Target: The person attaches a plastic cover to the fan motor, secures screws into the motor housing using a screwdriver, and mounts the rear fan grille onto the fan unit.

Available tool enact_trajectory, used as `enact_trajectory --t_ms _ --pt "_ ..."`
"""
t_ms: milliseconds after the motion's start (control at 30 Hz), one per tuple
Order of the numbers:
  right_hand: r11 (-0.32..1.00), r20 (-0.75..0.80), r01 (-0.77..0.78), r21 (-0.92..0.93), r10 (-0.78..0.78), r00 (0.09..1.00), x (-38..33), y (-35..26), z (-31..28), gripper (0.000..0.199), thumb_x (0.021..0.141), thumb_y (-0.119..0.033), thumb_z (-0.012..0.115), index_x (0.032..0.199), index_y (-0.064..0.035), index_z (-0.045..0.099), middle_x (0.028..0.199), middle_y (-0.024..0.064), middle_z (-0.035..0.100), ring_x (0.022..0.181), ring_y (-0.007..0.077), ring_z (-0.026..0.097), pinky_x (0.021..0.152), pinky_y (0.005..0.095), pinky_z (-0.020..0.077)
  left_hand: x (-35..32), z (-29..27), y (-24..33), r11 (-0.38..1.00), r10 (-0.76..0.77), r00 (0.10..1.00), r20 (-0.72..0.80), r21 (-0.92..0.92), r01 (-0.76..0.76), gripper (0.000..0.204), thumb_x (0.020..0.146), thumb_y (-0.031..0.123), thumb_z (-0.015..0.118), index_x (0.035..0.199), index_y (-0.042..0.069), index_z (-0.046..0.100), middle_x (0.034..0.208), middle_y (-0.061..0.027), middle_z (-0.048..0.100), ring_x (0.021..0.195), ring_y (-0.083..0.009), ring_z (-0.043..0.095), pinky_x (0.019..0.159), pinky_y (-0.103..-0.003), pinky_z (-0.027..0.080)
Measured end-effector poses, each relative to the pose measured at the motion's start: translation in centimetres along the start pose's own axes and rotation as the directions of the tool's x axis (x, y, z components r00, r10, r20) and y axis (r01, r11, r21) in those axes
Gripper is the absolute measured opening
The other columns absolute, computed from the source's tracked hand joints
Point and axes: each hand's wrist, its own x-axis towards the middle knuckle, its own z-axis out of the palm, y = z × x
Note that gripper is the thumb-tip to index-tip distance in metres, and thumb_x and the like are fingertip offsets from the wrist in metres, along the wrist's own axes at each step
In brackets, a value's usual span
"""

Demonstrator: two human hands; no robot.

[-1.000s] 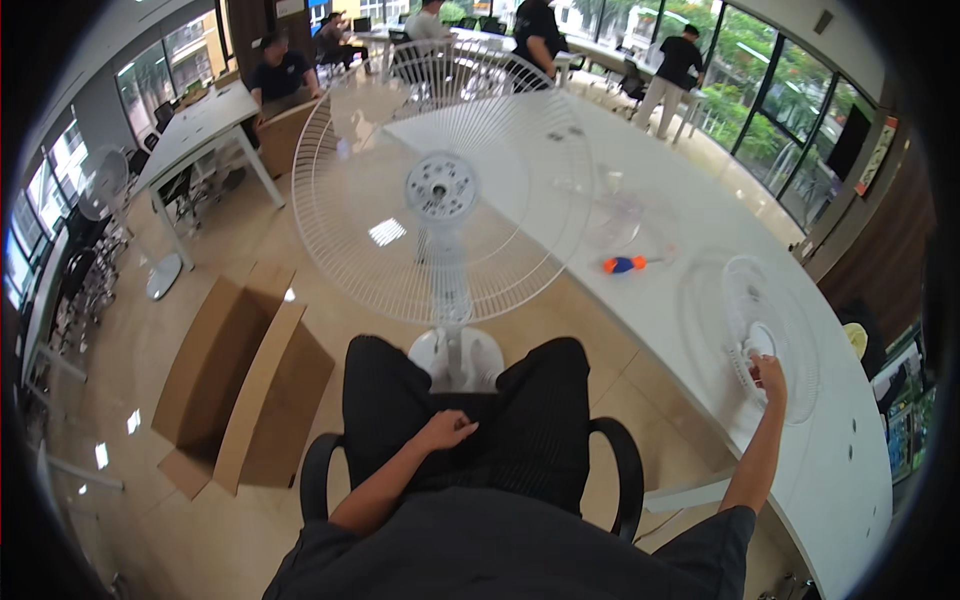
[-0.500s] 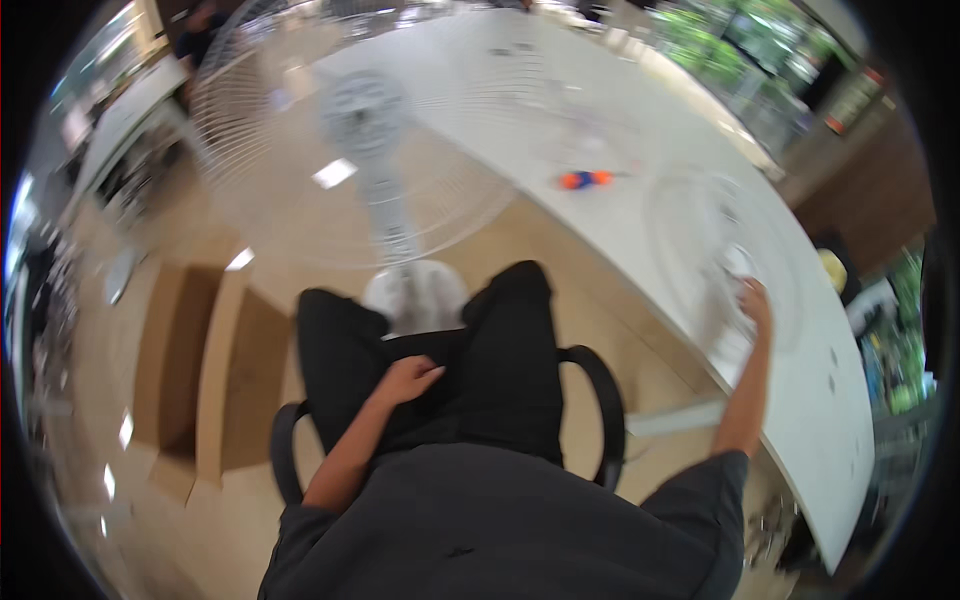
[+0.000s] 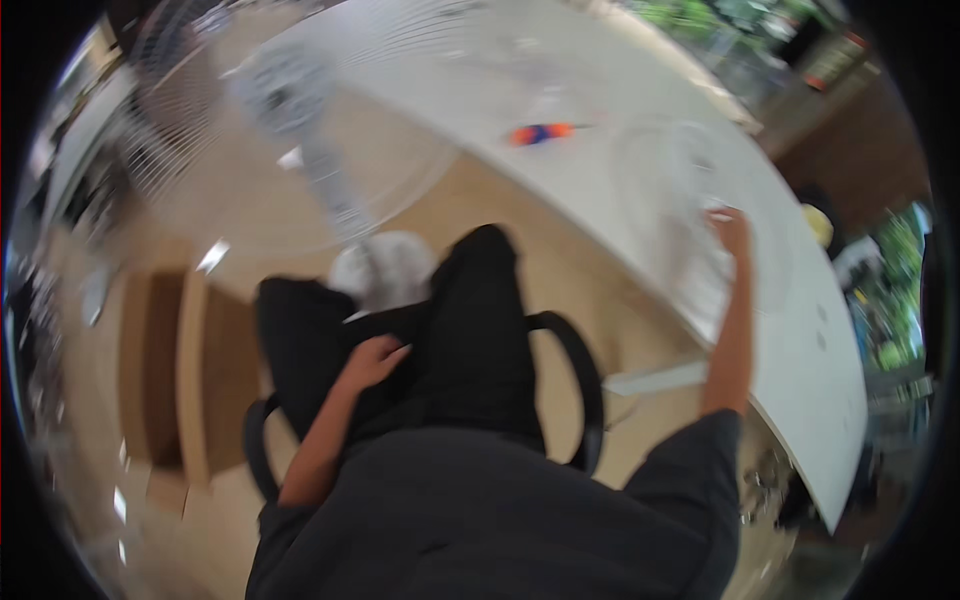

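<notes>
Though the view is blurred, these are the counts I can make out.
Hands: two, both mine. My right hand (image 3: 730, 228) is stretched far out on the white table (image 3: 800, 330), resting on the round wire fan guard (image 3: 690, 215). My left hand (image 3: 372, 360) lies loosely curled and empty on my left thigh.
Right hand's closure: I cannot tell whether the fingers grip the wires or only press on them.
Fan guards: one loose one flat on the table under my right hand.
Fans: one standing fan (image 3: 290, 130) on the floor before my knees, its round base (image 3: 385, 272) between my legs.
Screwdrivers: one, orange and blue (image 3: 540, 132), on the table, well apart from my right hand.
In the way: the fan's pole and cage stand between me and the table's far end.
Chair: one, its black arms (image 3: 585, 385) on both sides of me.
Cardboard: flat pieces (image 3: 170, 370) on the floor at my left.
Arm pose: right arm straight, left arm bent.
</notes>
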Motion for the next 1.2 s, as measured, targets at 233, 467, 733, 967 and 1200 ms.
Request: enact_trajectory --t_ms 233,467,733,967,1200 --pt "0.996 0.226 0.084 0.034 -0.090 0.970 2.6 -2.4 3.0 0.026 0.085 -0.028 0.070 0.096 -0.0043 0.073 0.098 0.0183 0.070 0.096 0.0336 0.066 0.086 0.0391 0.0505 -1.0 -0.2 0.1 0.955 -0.273 0.962 0.027 -0.117 0.274 0.034 0.088 0.034 0.070 0.089 0.000 0.069 0.075 -0.0139 0.069 0.068 -0.0235 0.067 0.066 -0.035 0.053" --pt "0.989 0.145 0.014 0.145 -0.036 0.989 2.6 -1.4 0.7 0.029 0.090 -0.027 0.064 0.104 -0.0013 0.070 0.098 0.0174 0.070 0.091 0.0294 0.068 0.081 0.0384 0.0519 -0.8 -0.9 0.7 0.948 -0.292 0.956 0.040 -0.123 0.294 0.034 0.088 0.033 0.070 0.090 0.000 0.069 0.075 -0.0126 0.069 0.068 -0.0227 0.066 0.067 -0.035 0.053" --pt "0.982 -0.105 -0.104 0.160 0.122 0.987 0.7 -12.3 -7.5 0.038 0.100 -0.034 0.054 0.105 0.0012 0.068 0.087 0.0140 0.069 0.077 0.0225 0.065 0.072 0.0335 0.0509 -1.0 -0.9 -0.7 0.955 -0.250 0.967 -0.049 -0.178 0.237 0.031 0.087 0.030 0.072 0.093 0.000 0.067 0.073 -0.0116 0.069 0.068 -0.0207 0.066 0.066 -0.034 0.052" --pt "0.680 -0.080 0.067 0.730 -0.012 0.997 -4.8 -32.9 -14.0 0.026 0.102 -0.021 0.051 0.112 -0.0014 0.065 0.079 0.0034 0.061 0.067 0.0089 0.056 0.061 0.0242 0.0450 10.8 -3.0 -2.9 0.900 -0.428 0.714 -0.553 -0.335 0.279 0.063 0.073 0.032 0.083 0.118 -0.003 0.056 0.104 -0.0190 0.067 0.090 -0.0275 0.066 0.080 -0.037 0.052" --pt "0.753 0.466 -0.051 0.656 -0.351 0.812 -8.6 -43.1 -7.2 0.015 0.095 -0.013 0.054 0.098 -0.0006 0.061 0.081 0.0152 0.066 0.074 0.0282 0.064 0.068 0.0383 0.0482 22.8 -4.1 -11.2 0.818 0.153 0.264 -0.952 0.272 0.506 0.097 0.075 0.055 0.074 0.145 0.000 0.035 0.145 -0.0343 0.032 0.132 -0.0466 0.036 0.110 -0.058 0.029"
